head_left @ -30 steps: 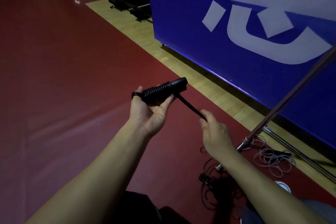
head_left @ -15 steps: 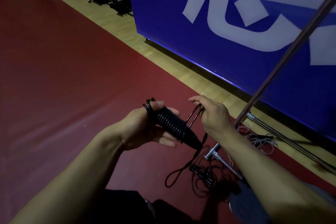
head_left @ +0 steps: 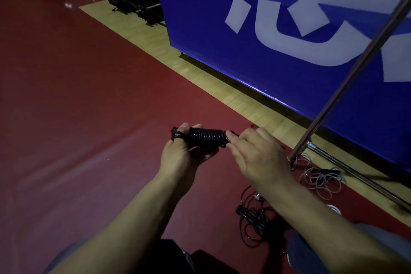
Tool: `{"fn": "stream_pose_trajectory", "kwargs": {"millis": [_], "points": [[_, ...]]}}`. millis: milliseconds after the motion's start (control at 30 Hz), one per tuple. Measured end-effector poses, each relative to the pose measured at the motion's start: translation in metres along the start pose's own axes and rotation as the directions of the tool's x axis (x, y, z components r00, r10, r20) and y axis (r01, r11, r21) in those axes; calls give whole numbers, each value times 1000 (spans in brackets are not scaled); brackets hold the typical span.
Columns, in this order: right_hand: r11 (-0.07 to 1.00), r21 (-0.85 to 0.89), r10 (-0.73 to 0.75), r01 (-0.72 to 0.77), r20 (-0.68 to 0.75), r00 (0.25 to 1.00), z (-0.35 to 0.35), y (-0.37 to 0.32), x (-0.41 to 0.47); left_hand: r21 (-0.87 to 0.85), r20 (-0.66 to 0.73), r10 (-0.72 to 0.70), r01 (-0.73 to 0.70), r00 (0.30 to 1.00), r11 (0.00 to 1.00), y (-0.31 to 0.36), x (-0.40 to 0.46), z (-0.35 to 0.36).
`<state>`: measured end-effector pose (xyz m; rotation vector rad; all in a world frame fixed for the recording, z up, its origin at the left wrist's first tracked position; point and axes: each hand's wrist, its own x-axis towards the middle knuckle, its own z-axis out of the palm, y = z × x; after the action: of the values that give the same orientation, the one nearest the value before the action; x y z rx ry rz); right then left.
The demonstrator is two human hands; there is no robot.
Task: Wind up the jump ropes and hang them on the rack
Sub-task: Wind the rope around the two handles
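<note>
Both hands on the black jump rope bundle, held low over the dark red floor mat.

The left hand (head_left: 178, 158) grips the black jump rope handles wrapped in tight cord coils (head_left: 208, 138), thumb hooked through a loop at the left end; the right hand (head_left: 255, 155) pinches the bundle's right end, though its fingertips hide exactly what they hold. Below the right forearm, a loose tangle of black rope (head_left: 253, 218) sprawls on the red floor mat (head_left: 77, 107). Just beyond, a pale grey rope in loose loops (head_left: 318, 180) lies at the foot of the slanted metal rack pole (head_left: 347, 78), in front of the blue banner with white lettering (head_left: 289, 29). A strip of light wooden flooring (head_left: 200, 73) runs along the banner's base.
</note>
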<state>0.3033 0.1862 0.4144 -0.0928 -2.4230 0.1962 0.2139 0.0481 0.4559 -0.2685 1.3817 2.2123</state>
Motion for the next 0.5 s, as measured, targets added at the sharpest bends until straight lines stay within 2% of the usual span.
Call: {"fn": "stream_pose_trajectory", "kwargs": {"millis": [33, 67, 100, 167, 200, 267, 300, 333, 367, 400, 433, 467, 500], "points": [[998, 38, 59, -59, -5, 998, 5, -3, -4, -40, -4, -8, 8, 1000, 999, -2, -1, 2], [974, 158, 162, -160, 5, 987, 7, -5, -6, -80, -7, -19, 18, 1000, 997, -4, -2, 4], [897, 329, 302, -296, 34, 953, 7, -7, -6, -111, -9, -28, 27, 1000, 993, -5, -2, 5], [594, 601, 551, -535, 180, 815, 7, -14, -4, -153, -10, -33, 31, 999, 988, -8, -1, 7], [415, 665, 626, -621, 287, 725, 7, -17, -2, -165, -9, -30, 28, 1000, 986, -9, -1, 9], [21, 683, 642, -730, 551, 533, 7, -20, 3, -169, -8, -11, 10, 1000, 986, -9, -3, 11], [-181, 632, 575, -753, 689, 440, 7, -19, 5, -158, -13, 0, -2, 1000, 987, -9, -3, 12], [-338, 552, 467, -762, 801, 374, 5, -17, 7, -144, -21, 11, -14, 1000, 989, -8, -3, 12], [-425, 478, 366, -769, 867, 337, 3, -15, 9, -128, -29, 20, -23, 999, 992, -8, -2, 12], [-454, 442, 302, -774, 893, 333, -1, -12, 11, -118, -34, 27, -30, 999, 993, -7, -1, 11], [-425, 444, 291, -789, 892, 346, -5, -9, 12, -124, -36, 29, -33, 999, 992, -7, 1, 10], [-327, 478, 325, -815, 867, 378, -9, -8, 14, -149, -32, 26, -31, 999, 988, -6, 2, 9], [-121, 515, 385, -849, 812, 438, -15, -9, 15, -176, -30, 21, -26, 999, 984, -6, 4, 8]]}}
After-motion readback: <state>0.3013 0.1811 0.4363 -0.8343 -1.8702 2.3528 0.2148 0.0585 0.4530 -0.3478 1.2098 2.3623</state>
